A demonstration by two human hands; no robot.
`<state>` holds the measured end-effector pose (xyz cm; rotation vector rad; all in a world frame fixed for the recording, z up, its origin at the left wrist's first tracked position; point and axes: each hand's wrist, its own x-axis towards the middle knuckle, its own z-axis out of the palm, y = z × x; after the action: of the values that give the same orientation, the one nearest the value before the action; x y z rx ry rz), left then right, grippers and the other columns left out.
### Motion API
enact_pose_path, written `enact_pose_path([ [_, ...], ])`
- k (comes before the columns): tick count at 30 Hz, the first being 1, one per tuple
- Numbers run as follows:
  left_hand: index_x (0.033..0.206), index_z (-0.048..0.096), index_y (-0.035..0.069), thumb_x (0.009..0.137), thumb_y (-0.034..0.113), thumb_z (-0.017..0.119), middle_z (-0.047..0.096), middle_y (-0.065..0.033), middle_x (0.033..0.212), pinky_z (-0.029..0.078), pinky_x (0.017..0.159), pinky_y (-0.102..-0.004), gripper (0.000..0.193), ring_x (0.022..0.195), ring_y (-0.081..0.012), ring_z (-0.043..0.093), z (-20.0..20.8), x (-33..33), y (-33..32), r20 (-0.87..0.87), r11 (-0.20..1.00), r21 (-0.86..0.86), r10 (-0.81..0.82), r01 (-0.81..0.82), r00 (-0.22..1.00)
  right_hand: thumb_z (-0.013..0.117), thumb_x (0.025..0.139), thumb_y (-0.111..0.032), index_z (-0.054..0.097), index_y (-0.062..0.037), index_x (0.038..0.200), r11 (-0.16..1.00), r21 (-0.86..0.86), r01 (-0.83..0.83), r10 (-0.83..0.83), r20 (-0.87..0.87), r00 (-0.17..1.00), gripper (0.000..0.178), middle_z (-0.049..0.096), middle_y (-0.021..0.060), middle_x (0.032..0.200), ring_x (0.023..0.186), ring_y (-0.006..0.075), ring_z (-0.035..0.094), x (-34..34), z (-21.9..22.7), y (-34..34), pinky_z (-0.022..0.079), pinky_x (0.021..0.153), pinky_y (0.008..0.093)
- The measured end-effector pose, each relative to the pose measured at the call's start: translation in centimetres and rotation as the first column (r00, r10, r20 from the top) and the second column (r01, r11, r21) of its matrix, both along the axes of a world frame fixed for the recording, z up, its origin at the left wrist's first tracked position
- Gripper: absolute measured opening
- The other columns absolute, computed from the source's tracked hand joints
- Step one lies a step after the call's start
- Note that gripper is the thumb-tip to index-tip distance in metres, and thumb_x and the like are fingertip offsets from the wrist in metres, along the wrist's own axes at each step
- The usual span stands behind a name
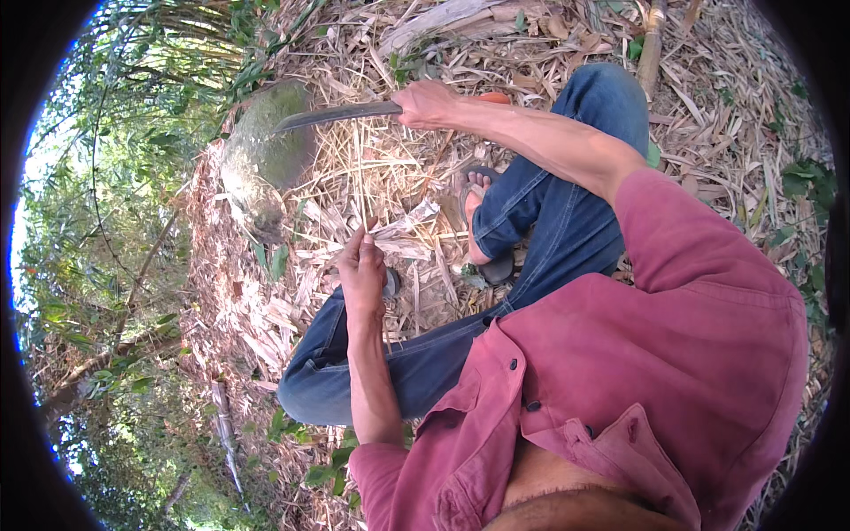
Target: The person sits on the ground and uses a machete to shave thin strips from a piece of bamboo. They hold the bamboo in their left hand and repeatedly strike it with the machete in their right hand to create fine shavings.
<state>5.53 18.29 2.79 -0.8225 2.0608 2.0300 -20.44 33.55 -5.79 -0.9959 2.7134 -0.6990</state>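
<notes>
My right hand (427, 104) is wrapped round the handle of a long curved knife (341, 113), whose orange butt end shows behind the fist. Its dark blade points left, the tip reaching in front of a mossy stone (279, 124). Lower down, my left hand (361, 261) pinches the near end of a thin pale strip (364, 199) between thumb and fingers. From there the strip runs up toward the blade; I cannot tell whether the two touch. More pale shavings (390, 159) lie loose on the ground between my hands.
My bent legs in blue jeans (540, 199) and sandalled feet (478, 190) flank the work spot. Dry leaves (708, 133) cover the ground around me. A cut pole (652, 49) lies at the upper right, and green bushes (115, 177) stand along the left.
</notes>
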Motion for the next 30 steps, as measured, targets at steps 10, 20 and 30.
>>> enact_pose_path([
  [10, 0.126, 0.050, 0.002, 0.097, 0.018, 0.044, 0.031, 0.0090, 0.058, 0.020, 0.040, -0.0179, 0.033, 0.045, -0.0004, 0.025, -0.1, 0.3, 0.6, 0.002, 1.000, 0.005, -0.021, 0.021, 1.000, 0.051, 0.067, -0.020, 0.056, -0.0044, 0.073, 0.991, -0.048, -0.127, 0.124, -0.059, 0.991, 0.018, 0.048, 0.0048, 0.050, 0.042, 0.0182, 0.047, 0.3, 0.1, -0.4, 0.041, 0.038, 0.0373],
  [20, 0.127, 0.048, 0.001, 0.098, 0.019, 0.043, 0.030, 0.0092, 0.057, 0.019, 0.039, -0.0177, 0.035, 0.044, -0.0007, 0.024, 0.4, -0.2, 0.5, 0.014, 0.998, 0.061, -0.009, 0.008, 1.000, 0.050, 0.076, -0.022, 0.057, -0.0057, 0.076, 0.995, 0.080, -0.061, 0.069, -0.109, 0.992, 0.018, 0.053, 0.0067, 0.054, 0.046, 0.0189, 0.053, 0.7, 0.2, -0.6, 0.047, 0.045, 0.0364],
  [30, 0.131, 0.042, 0.002, 0.098, 0.014, 0.037, 0.033, 0.0052, 0.060, 0.024, 0.036, -0.0168, 0.036, 0.041, -0.0022, 0.027, 0.8, 0.0, 0.0, 0.063, 0.953, 0.292, 0.067, -0.083, 0.996, 0.046, 0.088, -0.032, 0.061, -0.0103, 0.085, 0.997, -0.065, -0.032, 0.037, 0.074, 0.997, 0.026, 0.039, -0.0064, 0.050, 0.038, 0.0058, 0.031, 0.6, 1.9, 0.2, 0.030, 0.034, 0.0244],
])
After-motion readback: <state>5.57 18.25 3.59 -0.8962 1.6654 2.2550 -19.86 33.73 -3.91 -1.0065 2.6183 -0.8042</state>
